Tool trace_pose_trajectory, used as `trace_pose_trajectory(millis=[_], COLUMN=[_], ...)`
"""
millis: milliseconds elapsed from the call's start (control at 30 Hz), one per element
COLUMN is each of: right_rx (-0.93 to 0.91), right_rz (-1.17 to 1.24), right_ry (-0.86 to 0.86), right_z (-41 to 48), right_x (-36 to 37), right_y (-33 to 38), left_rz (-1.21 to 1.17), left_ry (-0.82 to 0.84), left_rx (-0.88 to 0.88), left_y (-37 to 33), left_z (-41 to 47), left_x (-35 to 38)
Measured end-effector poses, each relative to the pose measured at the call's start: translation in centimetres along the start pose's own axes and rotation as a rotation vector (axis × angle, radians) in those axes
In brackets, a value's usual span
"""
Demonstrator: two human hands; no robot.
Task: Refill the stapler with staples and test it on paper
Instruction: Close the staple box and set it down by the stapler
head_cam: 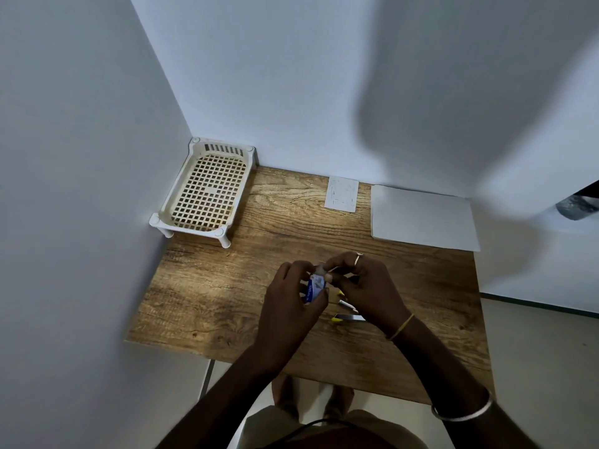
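My left hand (288, 296) grips a small blue and white staple box (315, 287) above the middle of the wooden table (227, 286). My right hand (363, 286) pinches at the box's top end, with something thin and pale between thumb and finger. The stapler (348, 314), yellow and metal, lies opened on the table just below my right hand, partly hidden by it. A stack of white paper (424, 217) lies at the back right of the table.
A cream plastic lattice tray (207, 192) on short legs stands in the back left corner. A small white card (342, 193) lies flat by the back wall. White walls close in the table at left and back.
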State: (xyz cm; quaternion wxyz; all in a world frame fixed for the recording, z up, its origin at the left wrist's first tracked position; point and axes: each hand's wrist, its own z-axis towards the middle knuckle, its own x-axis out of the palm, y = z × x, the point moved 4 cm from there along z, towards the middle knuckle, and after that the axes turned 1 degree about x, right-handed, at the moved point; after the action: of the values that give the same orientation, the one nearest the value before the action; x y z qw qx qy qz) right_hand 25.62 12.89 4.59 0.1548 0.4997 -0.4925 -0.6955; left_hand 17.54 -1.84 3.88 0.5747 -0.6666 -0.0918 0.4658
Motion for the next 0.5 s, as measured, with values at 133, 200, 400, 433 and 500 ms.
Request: trace_pose_trajectory(millis=[133, 200, 400, 433, 500], right_rx=[0.092, 0.129, 0.113, 0.118, 0.128], right_rz=[0.283, 0.351, 0.274, 0.271, 0.264], right_ry=[-0.026, -0.049, -0.008, -0.01, -0.023], right_z=[0.18, 0.38, 0.56, 0.56, 0.57], right_x=[-0.06, -0.07, 0.14, 0.13, 0.11], right_y=[-0.25, -0.51, -0.83, -0.94, -1.04], left_rz=[-0.03, -0.038, -0.033, -0.029, -0.027], left_ry=[-0.015, -0.013, -0.049, -0.049, -0.05], left_rx=[-0.03, -0.032, -0.017, -0.012, -0.001], left_y=[-0.01, -0.1, -0.73, -0.8, -0.93], left_z=[0.01, 0.02, 0.33, 0.3, 0.14], left_x=[-0.01, 0.05, -0.04, -0.05, -0.03])
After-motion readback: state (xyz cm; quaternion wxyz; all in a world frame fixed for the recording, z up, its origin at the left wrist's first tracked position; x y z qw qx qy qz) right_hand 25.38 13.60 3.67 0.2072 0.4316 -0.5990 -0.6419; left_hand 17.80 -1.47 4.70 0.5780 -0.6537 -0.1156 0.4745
